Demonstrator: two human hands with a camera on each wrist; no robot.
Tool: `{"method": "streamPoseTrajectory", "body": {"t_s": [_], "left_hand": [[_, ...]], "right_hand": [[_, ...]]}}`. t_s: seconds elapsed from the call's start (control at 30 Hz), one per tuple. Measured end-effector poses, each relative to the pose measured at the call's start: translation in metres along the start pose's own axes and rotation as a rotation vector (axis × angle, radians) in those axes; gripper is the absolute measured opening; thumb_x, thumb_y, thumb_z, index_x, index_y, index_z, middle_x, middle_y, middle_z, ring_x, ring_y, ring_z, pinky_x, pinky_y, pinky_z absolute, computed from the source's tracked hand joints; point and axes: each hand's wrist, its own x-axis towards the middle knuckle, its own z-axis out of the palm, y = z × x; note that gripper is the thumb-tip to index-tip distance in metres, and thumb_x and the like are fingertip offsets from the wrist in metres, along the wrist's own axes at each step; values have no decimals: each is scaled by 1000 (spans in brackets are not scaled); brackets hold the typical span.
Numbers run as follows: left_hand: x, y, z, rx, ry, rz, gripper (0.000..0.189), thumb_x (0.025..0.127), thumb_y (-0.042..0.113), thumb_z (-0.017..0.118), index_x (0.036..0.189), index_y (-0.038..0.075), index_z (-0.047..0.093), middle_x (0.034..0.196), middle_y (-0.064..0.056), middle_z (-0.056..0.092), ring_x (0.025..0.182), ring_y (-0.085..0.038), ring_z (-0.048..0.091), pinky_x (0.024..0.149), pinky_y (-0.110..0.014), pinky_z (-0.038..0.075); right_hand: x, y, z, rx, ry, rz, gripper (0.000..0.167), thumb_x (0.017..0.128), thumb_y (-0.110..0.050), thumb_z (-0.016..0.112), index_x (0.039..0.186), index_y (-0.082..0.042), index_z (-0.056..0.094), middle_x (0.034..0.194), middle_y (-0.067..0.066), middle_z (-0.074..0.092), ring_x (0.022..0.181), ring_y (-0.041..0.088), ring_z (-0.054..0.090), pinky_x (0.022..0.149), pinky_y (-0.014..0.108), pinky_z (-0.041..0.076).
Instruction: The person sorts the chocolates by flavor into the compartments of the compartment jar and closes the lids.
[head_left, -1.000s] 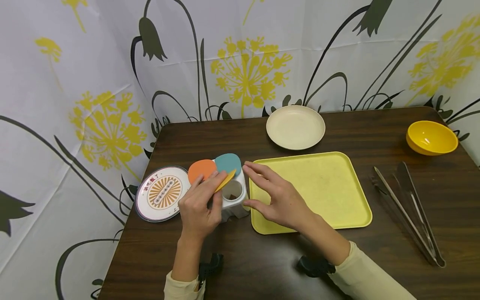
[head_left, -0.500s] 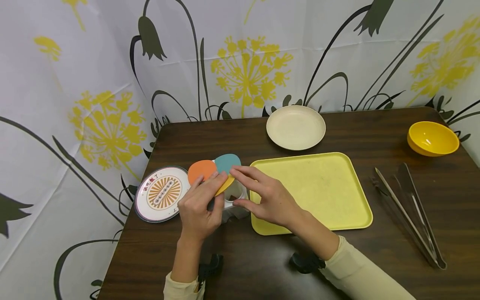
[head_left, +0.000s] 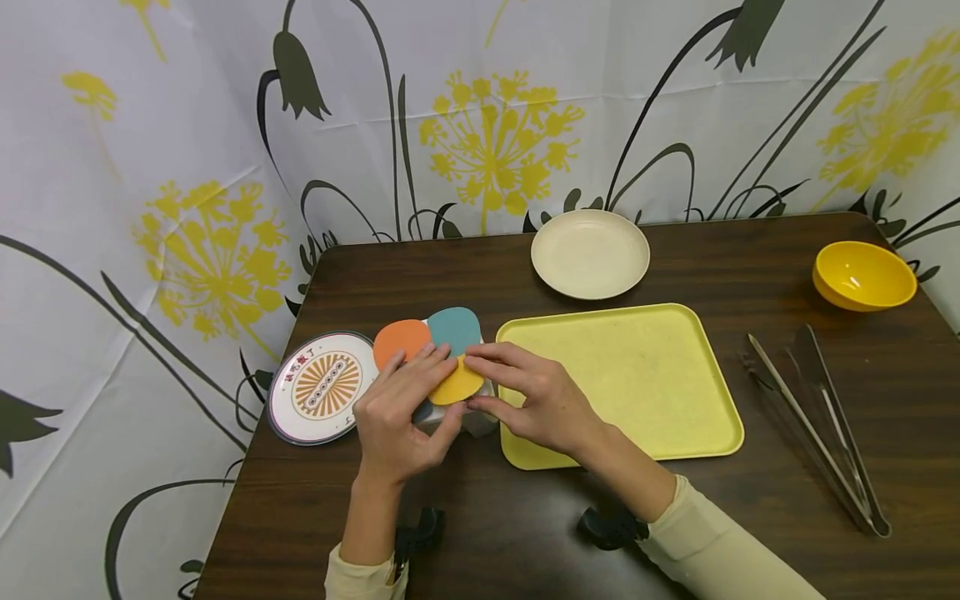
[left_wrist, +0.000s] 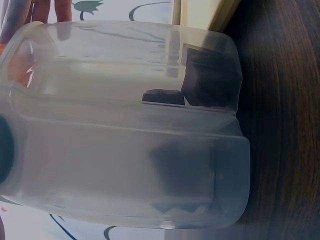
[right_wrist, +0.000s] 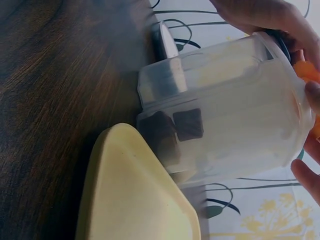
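A clear storage container (left_wrist: 125,130) with coloured flip lids stands upright on the table. Dark blocky pieces (right_wrist: 187,124) lie at the bottom of one compartment. The yellow lid (head_left: 456,383) lies flat over its opening in the head view. My left hand (head_left: 401,417) lies over the lids, its fingers along the yellow lid's left side and thumb near the front edge. My right hand (head_left: 543,400) touches the yellow lid's right edge with its fingers, thumb against the front corner. The orange lid (head_left: 401,340) and teal lid (head_left: 454,328) lie flat behind. A dark blue lid is mostly hidden by my left hand.
A patterned plate (head_left: 326,387) sits left of the container. To the right is a yellow tray (head_left: 630,383), with a cream plate (head_left: 591,254) behind it. Metal tongs (head_left: 821,433) and a yellow bowl (head_left: 864,277) are farther right.
The yellow lid has swung down from its tilted position over the opening. My right hand has moved left and down onto its edge. My left thumb has come forward to the container's front.
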Motion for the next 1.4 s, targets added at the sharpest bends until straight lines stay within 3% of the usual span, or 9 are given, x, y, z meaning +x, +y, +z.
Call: {"method": "streamPoseTrajectory", "body": {"t_s": [0.17,0.37,0.6,1.13,1.4], "left_hand": [[-1,-1,0,-4,-6,-11,45,90,43,57,111,8,75,114,-6,71,107,-26,67,93,-57,47],[0,-1,1,12,7,-7,34,92,31,59,107,7,76,112,-6,72,104,-26,68,92,-56,48],[1,0,1,16,17,-6,31,89,28,60,105,7,77,111,-6,72,103,-25,69,91,-56,49],[0,1,1,1,13,-14,29,85,25,62,103,8,78,112,-6,72,104,-26,68,92,-57,48],[1,0,1,-25,17,-13,26,83,23,65,99,7,79,111,-6,72,104,-27,68,92,-57,48]], "right_hand": [[-1,0,-1,-52,-21,9,48,80,-20,82,123,-4,68,128,7,62,117,17,59,94,28,49],[0,1,-1,-120,-41,-28,49,77,-27,84,120,-7,71,128,7,62,121,19,56,99,31,46],[2,1,-1,-150,-59,-87,45,75,-24,86,115,-8,73,125,7,64,124,22,54,104,32,42],[7,-2,0,-200,-22,-177,24,74,-19,87,95,-10,79,101,0,72,108,16,65,97,29,47],[8,-1,-1,-189,-13,-186,25,71,-18,88,94,-10,80,98,0,73,103,12,67,94,27,49]]}}
